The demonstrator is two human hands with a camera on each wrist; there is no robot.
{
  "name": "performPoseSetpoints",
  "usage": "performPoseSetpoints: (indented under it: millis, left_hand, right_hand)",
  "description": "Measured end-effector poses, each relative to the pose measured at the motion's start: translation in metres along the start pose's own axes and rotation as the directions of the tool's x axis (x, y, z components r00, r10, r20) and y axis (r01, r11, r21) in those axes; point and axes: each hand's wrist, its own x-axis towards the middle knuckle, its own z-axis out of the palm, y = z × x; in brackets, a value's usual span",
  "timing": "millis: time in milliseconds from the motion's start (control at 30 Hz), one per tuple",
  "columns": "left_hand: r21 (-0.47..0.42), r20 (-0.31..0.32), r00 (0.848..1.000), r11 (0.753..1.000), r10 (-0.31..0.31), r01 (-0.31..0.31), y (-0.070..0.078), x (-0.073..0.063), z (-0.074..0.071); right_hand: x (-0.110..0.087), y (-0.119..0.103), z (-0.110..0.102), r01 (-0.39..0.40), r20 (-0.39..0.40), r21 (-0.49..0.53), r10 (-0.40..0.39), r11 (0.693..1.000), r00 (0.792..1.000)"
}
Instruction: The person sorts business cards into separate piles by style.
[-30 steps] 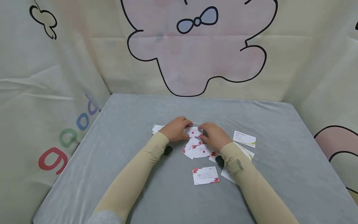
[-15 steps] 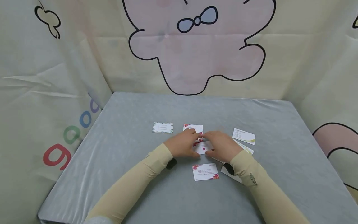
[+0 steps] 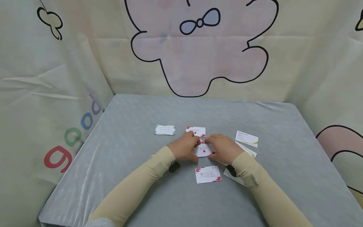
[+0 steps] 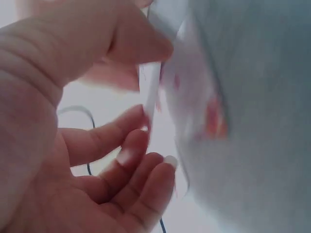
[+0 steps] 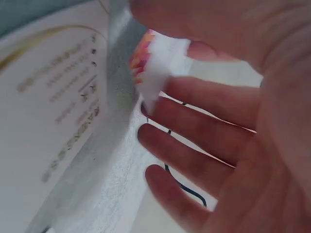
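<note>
White business cards [image 3: 202,151] with red flower corners are gathered between my two hands in the head view. My left hand [image 3: 185,147] pinches their left edge between thumb and curled fingers; the left wrist view shows the white edge of the cards [image 4: 153,90] there. My right hand [image 3: 224,147] holds the opposite side, and in the right wrist view a flowered card corner [image 5: 146,60] lies between thumb and fingertips. How many cards are held is hidden. Just behind the hands lies another flowered card [image 3: 195,130].
A green-bordered card [image 3: 165,129] lies at the back left. One flowered card [image 3: 208,174] rests in front of the hands. White cards with a yellow-green curve [image 3: 246,138] lie to the right, some partly under the right forearm. Grey cloth covers the table [image 3: 136,119].
Both hands have moved back toward the body from the rear flowered card. The fanned flowered cards are now drawn together between them, uncovering the green-bordered card.
</note>
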Motion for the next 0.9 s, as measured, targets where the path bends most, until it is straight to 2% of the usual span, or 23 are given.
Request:
performPoseSetpoints:
  millis: [100, 200, 267, 367, 433, 533, 700, 900]
  left_hand:
    - [-0.015, -0.036, 0.998, 0.999, -0.044, 0.044, -0.013, 0.005, -0.014]
    - [-0.02, -0.078, 0.993, 0.996, -0.088, 0.087, -0.029, 0.017, -0.028]
    - [0.021, -0.086, 0.992, 0.996, -0.089, 0.091, -0.039, 0.026, -0.033]
    - [0.089, -0.064, 0.995, 0.993, -0.075, 0.08, -0.048, 0.038, -0.036]
    - [0.122, -0.037, 0.998, 0.991, -0.058, 0.062, -0.052, 0.043, -0.036]
    - [0.113, -0.015, 0.999, 0.992, -0.045, 0.046, -0.053, 0.047, -0.034]
    - [0.076, -0.032, 0.998, 0.995, -0.059, 0.061, -0.055, 0.048, -0.032]
    - [0.042, -0.065, 0.994, 0.995, -0.084, 0.087, -0.058, 0.043, -0.027]
  right_hand:
    - [0.015, 0.003, -0.005, -0.015, -0.011, -0.004, 0.015, 1.0, 1.0]
    - [0.039, 0.009, -0.01, -0.037, -0.032, -0.018, 0.036, 0.999, 0.999]
    - [0.054, 0.013, -0.012, -0.043, -0.028, -0.017, 0.043, 0.999, 0.999]
    - [0.07, 0.019, -0.012, -0.042, 0.008, -0.001, 0.042, 0.999, 0.999]
    - [0.075, 0.022, -0.011, -0.037, 0.027, 0.012, 0.037, 0.999, 0.999]
    - [0.077, 0.024, -0.008, -0.038, 0.028, 0.032, 0.037, 0.999, 0.999]
    - [0.079, 0.022, -0.004, -0.039, 0.014, 0.065, 0.038, 0.997, 0.999]
    - [0.08, 0.021, -0.001, -0.042, -0.004, 0.057, 0.042, 0.997, 0.999]
